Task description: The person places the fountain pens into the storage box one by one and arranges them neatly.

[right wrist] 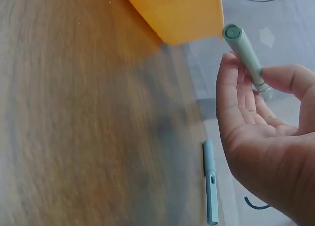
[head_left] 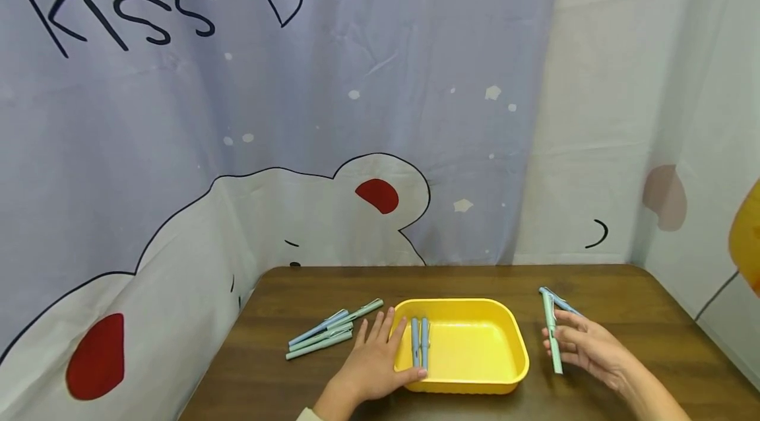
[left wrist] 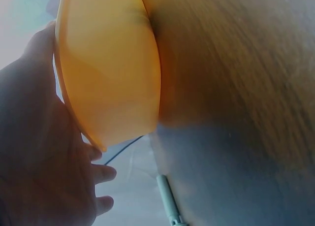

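Observation:
A yellow plastic tray [head_left: 475, 348] holds two blue pens [head_left: 415, 342] lying side by side at its left end. My left hand [head_left: 371, 361] rests with spread, fairly straight fingers over the tray's left side, the thumb at the near rim. In the left wrist view, that hand [left wrist: 44, 137] lies along the rim of the tray [left wrist: 108, 63]. To the right of the tray, my right hand [head_left: 590, 345] pinches a light green pen [head_left: 552, 335] between thumb and fingers. The right wrist view shows the green pen [right wrist: 246, 53] end-on, raised over the table.
Behind the right hand a blue pen [head_left: 567, 302] lies on the brown wooden table [head_left: 267, 302]. Left of the tray is a small pile of green and blue pens [head_left: 332, 328]. A printed curtain [head_left: 380, 78] hangs behind the table.

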The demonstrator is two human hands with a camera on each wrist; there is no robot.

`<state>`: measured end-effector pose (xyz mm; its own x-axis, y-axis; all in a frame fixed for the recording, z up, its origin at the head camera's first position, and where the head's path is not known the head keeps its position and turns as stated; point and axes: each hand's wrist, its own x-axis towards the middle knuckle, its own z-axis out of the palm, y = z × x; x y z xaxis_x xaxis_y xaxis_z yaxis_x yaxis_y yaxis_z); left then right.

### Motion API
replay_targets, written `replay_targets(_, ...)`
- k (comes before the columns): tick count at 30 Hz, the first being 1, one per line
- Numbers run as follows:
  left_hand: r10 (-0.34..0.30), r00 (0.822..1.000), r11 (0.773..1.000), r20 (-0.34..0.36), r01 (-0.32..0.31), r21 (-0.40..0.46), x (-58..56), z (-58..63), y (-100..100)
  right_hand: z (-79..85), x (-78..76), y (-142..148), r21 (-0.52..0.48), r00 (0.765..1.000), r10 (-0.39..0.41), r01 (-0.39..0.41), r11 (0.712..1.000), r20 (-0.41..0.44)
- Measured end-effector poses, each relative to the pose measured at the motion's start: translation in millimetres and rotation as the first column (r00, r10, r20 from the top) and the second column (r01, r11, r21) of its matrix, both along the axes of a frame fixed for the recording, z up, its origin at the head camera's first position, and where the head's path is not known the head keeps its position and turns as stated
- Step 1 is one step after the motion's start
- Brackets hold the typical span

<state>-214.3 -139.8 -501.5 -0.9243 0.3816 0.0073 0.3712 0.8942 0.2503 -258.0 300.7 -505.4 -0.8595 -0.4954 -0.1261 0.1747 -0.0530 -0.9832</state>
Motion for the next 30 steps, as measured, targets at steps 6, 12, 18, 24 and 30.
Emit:
replay_targets(6,-0.001,1.0,1.0,-0.008,0.001,0.004,-2.1,-1.2,0,2.3,4.1,-9,-0.14,0.998,0.055,-0.052,0.989,0.02)
replay_targets(12,0.005,1.0,1.0,-0.018,-0.005,-0.003,-6.1,2.1,-1,13.0,4.1,-25,-0.273,0.991,0.129,-0.133,0.953,-0.032)
replay_targets(18,0.006,1.0,1.0,-0.02,-0.007,-0.005,-7.9,3.8,-2,20.1,3.9,-40,-0.299,0.989,0.14,-0.145,0.943,-0.038)
replay_targets(24,0.005,1.0,1.0,-0.017,-0.005,-0.01,-6.8,2.4,-1,23.0,6.7,-53,-0.249,0.996,0.091,-0.094,0.964,-0.021)
replay_targets(30,0.004,1.0,1.0,-0.005,-0.004,-0.013,-2.4,1.8,0,23.2,9.1,-68,-0.193,0.999,0.048,-0.043,0.98,0.019)
